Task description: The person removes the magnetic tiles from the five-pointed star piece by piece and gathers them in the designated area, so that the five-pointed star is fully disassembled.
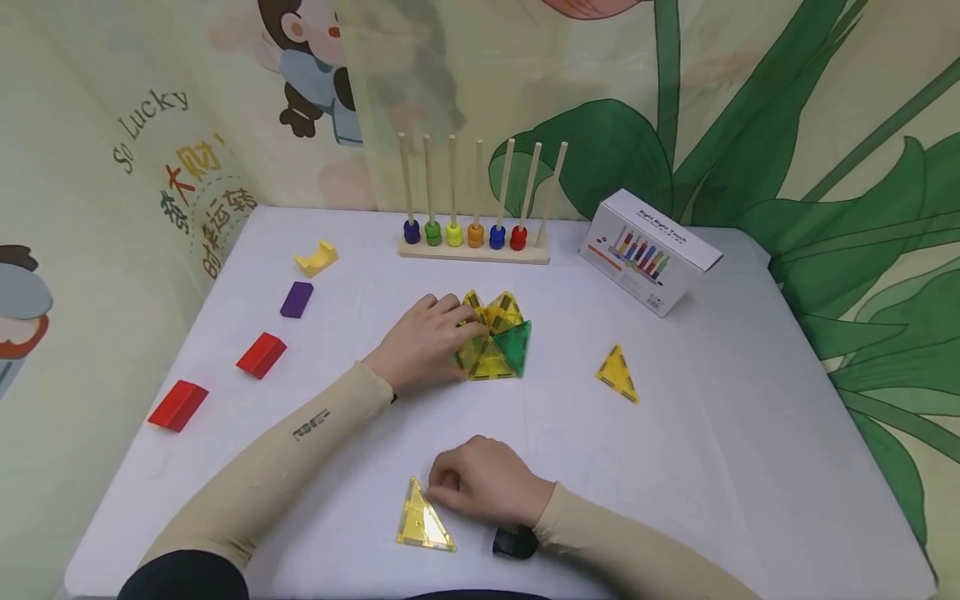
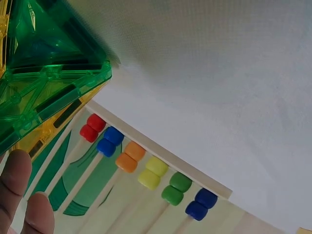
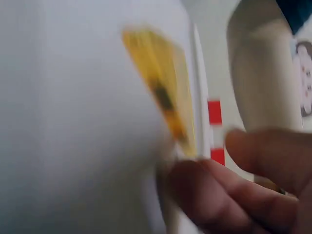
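Note:
A shape of yellow and green see-through magnetic tiles (image 1: 512, 346) stands mid-table, its triangles meeting at the centre. My left hand (image 1: 431, 343) holds its left side, with fingers over the top and the thumb low at the near edge. In the left wrist view the green tiles (image 2: 53, 92) show large above two fingertips. My right hand (image 1: 487, 482) hovers beside a long yellow triangle tile (image 1: 422, 523) near the front edge, fingers bent and thumb apart from them. The right wrist view, blurred, has this yellow tile (image 3: 163, 87) just beyond the fingertips.
Another yellow triangle tile (image 1: 618, 374) lies to the right. At the back stand a wooden peg rack (image 1: 474, 252) with coloured beads and a white box (image 1: 647, 252). Along the left lie red blocks (image 1: 261, 356), a purple block (image 1: 297, 300) and a yellow arch (image 1: 317, 259).

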Demonstrator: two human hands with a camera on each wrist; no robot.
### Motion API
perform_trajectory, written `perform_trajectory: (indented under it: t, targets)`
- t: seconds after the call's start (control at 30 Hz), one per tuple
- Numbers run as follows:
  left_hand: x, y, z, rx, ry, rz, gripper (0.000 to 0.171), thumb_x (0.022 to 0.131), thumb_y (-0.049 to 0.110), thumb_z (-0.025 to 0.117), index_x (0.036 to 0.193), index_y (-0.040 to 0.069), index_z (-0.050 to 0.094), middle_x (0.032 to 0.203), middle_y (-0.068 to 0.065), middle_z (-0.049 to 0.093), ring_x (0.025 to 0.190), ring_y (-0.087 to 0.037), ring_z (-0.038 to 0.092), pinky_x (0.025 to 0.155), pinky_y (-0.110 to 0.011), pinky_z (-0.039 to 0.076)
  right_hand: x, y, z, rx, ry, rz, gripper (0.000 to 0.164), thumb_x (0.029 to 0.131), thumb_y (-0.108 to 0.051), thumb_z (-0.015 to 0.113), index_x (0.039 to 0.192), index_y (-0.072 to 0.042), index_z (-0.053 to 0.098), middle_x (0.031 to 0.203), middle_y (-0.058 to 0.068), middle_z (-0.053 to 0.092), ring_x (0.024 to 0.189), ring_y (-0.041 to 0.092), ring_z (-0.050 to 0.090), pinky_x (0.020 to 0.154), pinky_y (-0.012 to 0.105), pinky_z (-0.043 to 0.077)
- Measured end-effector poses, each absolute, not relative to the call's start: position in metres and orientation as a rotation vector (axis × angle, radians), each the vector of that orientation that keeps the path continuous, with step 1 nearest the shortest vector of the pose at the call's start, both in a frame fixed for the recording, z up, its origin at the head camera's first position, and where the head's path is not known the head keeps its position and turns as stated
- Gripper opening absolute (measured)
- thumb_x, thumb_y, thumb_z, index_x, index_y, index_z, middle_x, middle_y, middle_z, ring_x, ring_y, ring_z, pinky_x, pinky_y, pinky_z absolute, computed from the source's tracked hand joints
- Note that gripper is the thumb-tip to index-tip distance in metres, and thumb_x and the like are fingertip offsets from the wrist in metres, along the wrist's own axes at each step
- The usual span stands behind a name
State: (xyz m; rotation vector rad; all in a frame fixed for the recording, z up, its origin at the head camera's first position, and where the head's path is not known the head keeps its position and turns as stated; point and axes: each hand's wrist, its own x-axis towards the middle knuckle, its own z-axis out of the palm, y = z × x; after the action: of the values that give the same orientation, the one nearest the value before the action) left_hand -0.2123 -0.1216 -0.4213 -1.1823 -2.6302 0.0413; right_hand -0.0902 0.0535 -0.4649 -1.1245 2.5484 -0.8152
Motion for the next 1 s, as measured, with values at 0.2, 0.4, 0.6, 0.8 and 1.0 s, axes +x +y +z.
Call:
perform_trajectory:
  t: [0.2, 0.4, 0.6, 0.8, 1.0]
  targets:
    - [-0.212, -0.120, -0.422, -1.164, -2.629, 0.052, 0.067, 0.076, 0.054, 0.089, 0.131, 0.020, 0.071, 0.127, -0.001, 0.072, 0.113, -0.023, 0.062, 0.096, -0.043, 0.054, -0.130, 0.074, -0.454, -0.785, 3.075, -0.804, 0.026, 0.092, -0.022, 0.078, 0.116, -0.015, 0.071, 0.072, -0.009, 0.068, 0.055, 0.003, 0.053, 0.051, 0.022, 0.041]
    - [-0.211, -0.122, -0.424, -1.169, -2.608, 0.055, 0.070, 0.073, 0.054, 0.091, 0.129, 0.017, 0.071, 0.122, 0.000, 0.074, 0.110, -0.021, 0.062, 0.094, -0.041, 0.054, -0.161, 0.085, -0.449, -0.592, 3.134, -0.623, 0.056, 0.092, -0.022, 0.076, 0.143, -0.012, 0.056, 0.065, -0.004, 0.059, 0.048, 0.011, 0.047, 0.043, 0.026, 0.034]
    - [-0.211, -0.122, -0.423, -1.174, -2.630, -0.005, 0.073, 0.071, 0.051, 0.093, 0.131, 0.016, 0.069, 0.124, 0.001, 0.073, 0.113, -0.021, 0.062, 0.095, -0.040, 0.053, -0.171, 0.083, -0.450, -0.662, 3.137, -0.395, 0.063, 0.091, -0.025, 0.079, 0.147, -0.012, 0.053, 0.056, -0.002, 0.052, 0.044, 0.012, 0.047, 0.040, 0.026, 0.032]
    - [-0.212, -0.122, -0.423, -1.161, -2.651, -0.016, 0.073, 0.072, 0.052, 0.092, 0.130, 0.016, 0.069, 0.124, 0.000, 0.073, 0.113, -0.021, 0.062, 0.095, -0.040, 0.053, -0.176, 0.080, -0.451, -0.663, 3.162, -0.334, 0.057, 0.090, -0.026, 0.081, 0.139, -0.010, 0.054, 0.057, 0.000, 0.055, 0.043, 0.012, 0.048, 0.040, 0.025, 0.032]
    - [-0.212, -0.124, -0.426, -1.168, -2.642, -0.037, 0.071, 0.073, 0.051, 0.092, 0.131, 0.016, 0.069, 0.122, 0.001, 0.072, 0.112, -0.021, 0.061, 0.096, -0.041, 0.053, -0.177, 0.078, -0.452, -0.660, 3.164, -0.345, 0.059, 0.089, -0.023, 0.081, 0.139, -0.010, 0.051, 0.056, 0.001, 0.055, 0.042, 0.013, 0.048, 0.039, 0.024, 0.029]
